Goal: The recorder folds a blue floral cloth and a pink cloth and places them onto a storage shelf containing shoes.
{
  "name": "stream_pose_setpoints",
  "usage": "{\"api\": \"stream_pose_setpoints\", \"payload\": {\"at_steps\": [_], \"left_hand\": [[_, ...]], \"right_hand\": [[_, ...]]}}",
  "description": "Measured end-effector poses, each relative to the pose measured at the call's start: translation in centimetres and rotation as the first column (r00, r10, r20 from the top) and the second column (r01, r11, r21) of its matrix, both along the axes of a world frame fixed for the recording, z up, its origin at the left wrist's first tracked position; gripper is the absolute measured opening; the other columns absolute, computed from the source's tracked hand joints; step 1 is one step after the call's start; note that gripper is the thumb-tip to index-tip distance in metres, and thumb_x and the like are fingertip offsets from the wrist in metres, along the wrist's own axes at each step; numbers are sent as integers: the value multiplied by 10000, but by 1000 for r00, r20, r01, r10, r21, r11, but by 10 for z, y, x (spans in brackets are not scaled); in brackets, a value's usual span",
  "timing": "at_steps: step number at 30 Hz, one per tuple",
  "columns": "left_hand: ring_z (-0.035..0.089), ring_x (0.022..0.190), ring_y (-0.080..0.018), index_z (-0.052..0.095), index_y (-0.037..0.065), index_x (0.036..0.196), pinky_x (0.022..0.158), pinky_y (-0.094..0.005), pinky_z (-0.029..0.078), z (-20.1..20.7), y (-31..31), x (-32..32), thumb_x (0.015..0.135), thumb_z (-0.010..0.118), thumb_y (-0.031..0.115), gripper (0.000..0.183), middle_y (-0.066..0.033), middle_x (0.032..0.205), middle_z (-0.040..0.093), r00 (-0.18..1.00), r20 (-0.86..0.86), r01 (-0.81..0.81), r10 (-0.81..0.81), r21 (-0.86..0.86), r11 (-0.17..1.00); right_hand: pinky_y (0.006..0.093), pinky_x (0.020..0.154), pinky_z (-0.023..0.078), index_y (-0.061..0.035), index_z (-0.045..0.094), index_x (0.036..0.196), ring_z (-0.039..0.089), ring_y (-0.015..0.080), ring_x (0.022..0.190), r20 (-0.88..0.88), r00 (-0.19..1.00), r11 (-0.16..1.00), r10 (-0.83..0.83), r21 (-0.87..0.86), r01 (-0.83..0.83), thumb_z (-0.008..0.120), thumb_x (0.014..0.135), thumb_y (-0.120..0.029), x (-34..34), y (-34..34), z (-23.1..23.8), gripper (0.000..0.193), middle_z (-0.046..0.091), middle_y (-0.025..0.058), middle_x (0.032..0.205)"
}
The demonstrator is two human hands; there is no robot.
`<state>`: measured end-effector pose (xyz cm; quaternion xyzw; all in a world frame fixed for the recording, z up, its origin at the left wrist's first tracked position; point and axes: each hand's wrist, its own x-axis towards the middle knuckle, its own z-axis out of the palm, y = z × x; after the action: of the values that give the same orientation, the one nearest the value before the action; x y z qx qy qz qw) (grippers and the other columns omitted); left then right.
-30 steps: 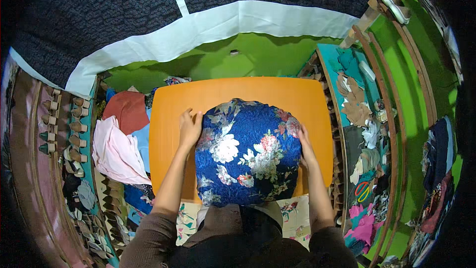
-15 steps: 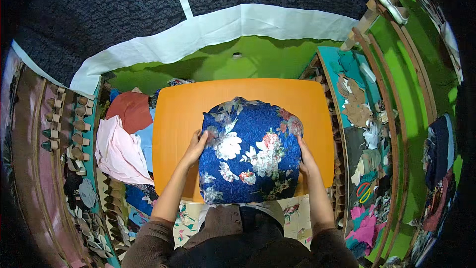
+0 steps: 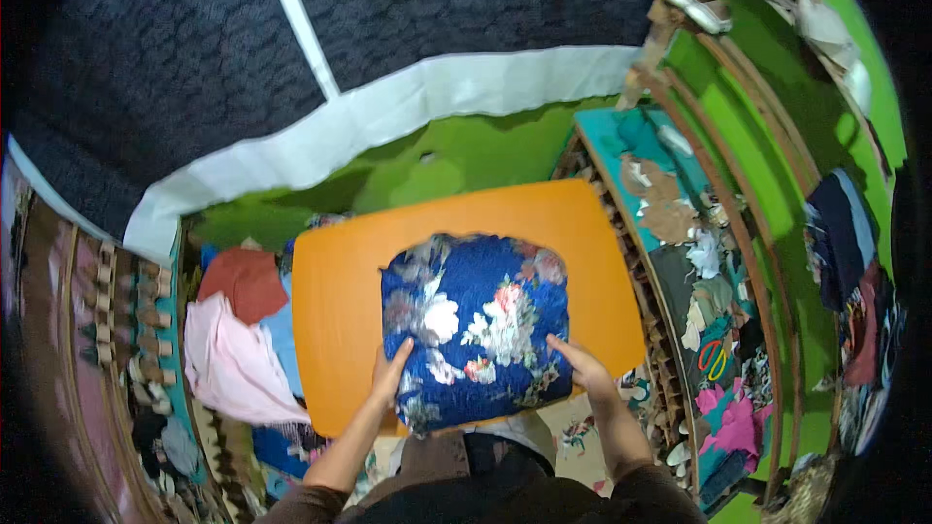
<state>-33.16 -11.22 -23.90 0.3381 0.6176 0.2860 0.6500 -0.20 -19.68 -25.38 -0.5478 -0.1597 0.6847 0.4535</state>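
Note:
A dark blue cloth with white, pink and red flowers lies over the near part of an orange table. It is bundled into a rounded, cushion-like square; what is inside or under it is hidden. My left hand grips its left edge, thumb on top and fingers tucked beneath. At the opposite edge my right hand holds it the same way, its fingers partly out of sight.
Pink cloth, a rust-red cloth and blue fabric are heaped left of the table. Shelves of shoes stand farther left. On the right-hand shelf lie fabric scraps, scissors and magenta pieces.
Both hands have slid nearer me along the cloth's sides, and their thumbs now rest on top of it. The whole view has shifted and tilted.

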Motion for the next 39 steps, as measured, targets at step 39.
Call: {"api": "stream_pose_setpoints", "payload": {"at_steps": [39], "left_hand": [[576,971,-235,435,11,1217,844,-365,479,196,122,229,850,551,354,516,-132,1121,554,532,709,261,-463,383,886]], "right_hand": [[285,896,379,-46,548,1129,502,130,984,413,814,805,-407,584,107,560,847,-384,180,6,267,440,579,32,1062]]}}
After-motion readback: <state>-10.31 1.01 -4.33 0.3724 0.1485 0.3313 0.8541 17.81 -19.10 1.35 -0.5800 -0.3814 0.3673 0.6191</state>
